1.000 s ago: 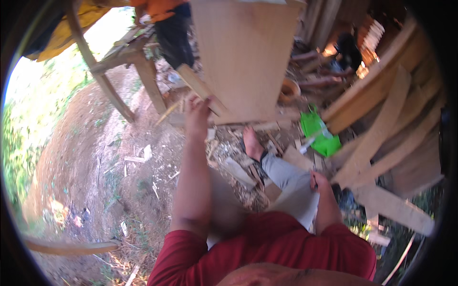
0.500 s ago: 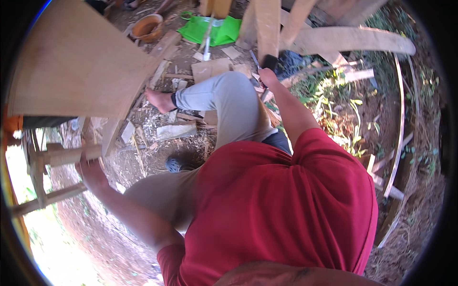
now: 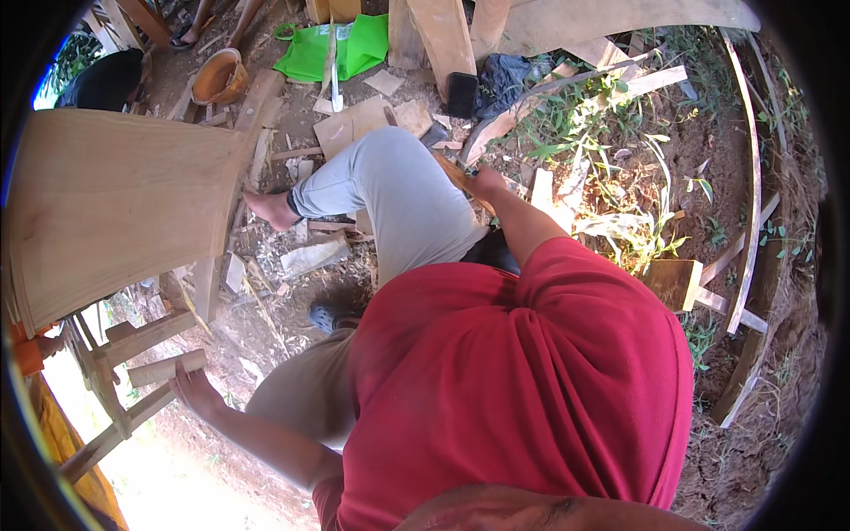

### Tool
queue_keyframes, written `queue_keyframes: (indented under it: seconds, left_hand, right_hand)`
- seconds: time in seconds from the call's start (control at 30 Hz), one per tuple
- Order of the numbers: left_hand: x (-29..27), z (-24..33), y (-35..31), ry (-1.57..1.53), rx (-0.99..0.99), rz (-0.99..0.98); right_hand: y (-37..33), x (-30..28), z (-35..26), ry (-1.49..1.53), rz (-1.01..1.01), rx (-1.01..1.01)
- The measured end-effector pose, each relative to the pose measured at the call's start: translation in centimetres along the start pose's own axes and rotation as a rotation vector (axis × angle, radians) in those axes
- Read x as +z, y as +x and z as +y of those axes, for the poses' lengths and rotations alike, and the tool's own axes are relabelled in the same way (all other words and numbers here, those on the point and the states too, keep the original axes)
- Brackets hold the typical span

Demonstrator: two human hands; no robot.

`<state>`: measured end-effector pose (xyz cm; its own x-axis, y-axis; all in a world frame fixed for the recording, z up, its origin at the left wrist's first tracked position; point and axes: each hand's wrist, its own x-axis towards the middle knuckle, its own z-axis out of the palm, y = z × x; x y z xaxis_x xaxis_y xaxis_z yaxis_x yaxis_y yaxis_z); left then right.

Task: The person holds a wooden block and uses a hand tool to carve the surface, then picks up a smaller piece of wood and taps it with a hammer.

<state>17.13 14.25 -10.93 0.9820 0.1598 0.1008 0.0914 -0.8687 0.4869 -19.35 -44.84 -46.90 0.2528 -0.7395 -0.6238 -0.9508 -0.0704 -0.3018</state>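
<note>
My left hand (image 3: 197,389) is out to the left with its fingers closed over the right end of a short, pale wooden piece (image 3: 164,368). That piece lies across the wooden frame (image 3: 146,341) in the picture; whether it touches the frame I cannot tell. Beyond my bent right knee, my right hand (image 3: 487,183) is closed around a brown wooden piece (image 3: 453,172), perhaps a tool handle. The knee and the hand hide part of it, so its kind is unclear.
A broad wooden panel (image 3: 124,190) stands at the left. Ahead are an orange-brown bowl (image 3: 220,80), a green bag (image 3: 359,49), a black phone (image 3: 461,95) and wood offcuts (image 3: 350,124). Long strips (image 3: 753,177) lie right. Another person's legs (image 3: 243,22) show far off.
My right hand has drawn back towards me; the slim metallic thing beside it earlier no longer shows there. My left hand has shifted nearer, with the short wooden piece now visible in its fingers. The view has shifted.
</note>
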Motion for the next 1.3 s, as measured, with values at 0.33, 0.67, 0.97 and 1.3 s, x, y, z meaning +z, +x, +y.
queue_keyframes:
  seconds: [0.33,0.67,0.97,1.3]
  left_hand:
    - [0.0,-3.5,-2.4,-1.022,-0.238,-0.074]
    - [7.4,2.0,-4.5,-0.823,-0.107,-0.263]
    - [29.6,-3.0,-5.3,-0.266,-0.268,-0.286]
    - [38.2,-6.6,-10.0,-0.269,-0.363,-0.311]
  right_hand:
    - [-1.4,0.6,-0.2,-0.534,0.164,-0.351]
    - [0.3,-1.7,-3.7,-0.327,-0.031,-0.167]
    - [-1.3,-8.8,-7.2,0.459,-0.188,-0.244]
    - [-18.6,-11.8,-19.2,0.356,-0.179,-0.603]
